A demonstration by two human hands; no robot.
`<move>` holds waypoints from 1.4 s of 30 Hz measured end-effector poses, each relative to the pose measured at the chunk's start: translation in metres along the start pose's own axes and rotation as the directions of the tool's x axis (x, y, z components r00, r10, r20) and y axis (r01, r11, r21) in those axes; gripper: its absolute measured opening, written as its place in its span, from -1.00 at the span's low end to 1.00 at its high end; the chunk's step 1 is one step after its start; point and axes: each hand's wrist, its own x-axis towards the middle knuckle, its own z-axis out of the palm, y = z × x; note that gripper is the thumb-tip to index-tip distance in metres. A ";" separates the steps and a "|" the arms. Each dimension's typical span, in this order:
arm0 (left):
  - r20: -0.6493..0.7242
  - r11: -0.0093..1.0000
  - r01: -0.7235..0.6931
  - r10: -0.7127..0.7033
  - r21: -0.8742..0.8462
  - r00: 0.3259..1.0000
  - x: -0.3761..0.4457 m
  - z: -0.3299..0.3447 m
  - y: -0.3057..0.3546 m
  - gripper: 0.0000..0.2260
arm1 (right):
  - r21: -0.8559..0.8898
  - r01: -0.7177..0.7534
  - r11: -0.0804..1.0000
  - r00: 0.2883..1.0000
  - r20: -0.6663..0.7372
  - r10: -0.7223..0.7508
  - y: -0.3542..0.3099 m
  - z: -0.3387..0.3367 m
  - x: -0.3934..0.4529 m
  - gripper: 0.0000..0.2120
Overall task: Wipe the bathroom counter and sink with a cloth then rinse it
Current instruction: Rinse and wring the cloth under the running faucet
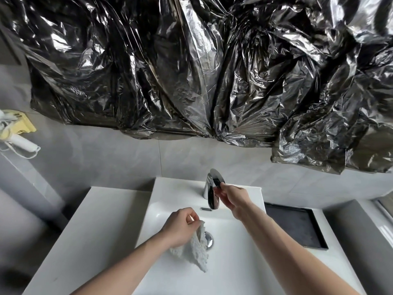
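Note:
A white textured cloth [198, 251] hangs from my left hand [180, 226], pinched at its top corner, over the white sink basin [238, 248]. Part of the chrome drain [209, 239] shows behind the cloth. My right hand [231, 199] reaches to the chrome faucet [211, 194] at the back of the sink, and its fingertips grip the flat lever handle [217, 177]. No water is visible from the spout. The white counter [91, 231] spreads to the left of the basin.
A black rectangular tray [295, 225] lies on the counter to the right of the sink. Crumpled black plastic sheeting [191, 71] covers the wall above. A yellow cloth and a white device [17, 133] hang at the far left. Grey tiles line the wall.

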 end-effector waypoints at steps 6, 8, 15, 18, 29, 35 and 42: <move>0.049 0.999 0.045 -0.043 -0.029 0.998 0.020 0.018 0.008 -0.83 | 0.042 0.010 0.999 1.000 0.027 -0.012 -0.001 0.001 0.004 -0.87; 0.060 0.997 0.057 -0.054 -0.057 0.997 0.026 0.023 0.010 -0.82 | 0.058 0.011 0.998 1.000 0.028 -0.013 0.000 0.000 0.005 -0.84; 0.096 0.995 0.085 -0.079 -0.060 0.992 0.042 0.033 0.014 -0.85 | 0.063 0.019 0.998 1.000 -0.003 -0.019 0.002 0.001 0.008 -0.78; 0.104 0.992 0.104 -0.097 -0.068 0.990 0.045 0.036 0.014 -0.83 | 0.071 0.012 0.997 1.000 -0.001 -0.012 0.002 0.002 0.006 -0.79; 0.225 0.838 0.299 -0.217 -0.456 0.950 0.061 0.042 0.011 -0.80 | -0.348 0.250 0.904 0.957 -0.056 -0.286 0.065 -0.051 -0.007 -0.84; 0.395 0.761 0.349 -0.133 -0.547 0.909 0.065 0.051 0.016 -0.81 | -0.674 0.274 0.686 0.961 0.225 -0.163 0.136 -0.069 0.003 -0.50; 0.242 0.793 0.316 -0.218 -0.521 0.946 0.075 0.048 -0.016 -0.83 | -0.606 0.157 0.780 0.987 0.113 -0.111 0.122 -0.061 0.015 -0.72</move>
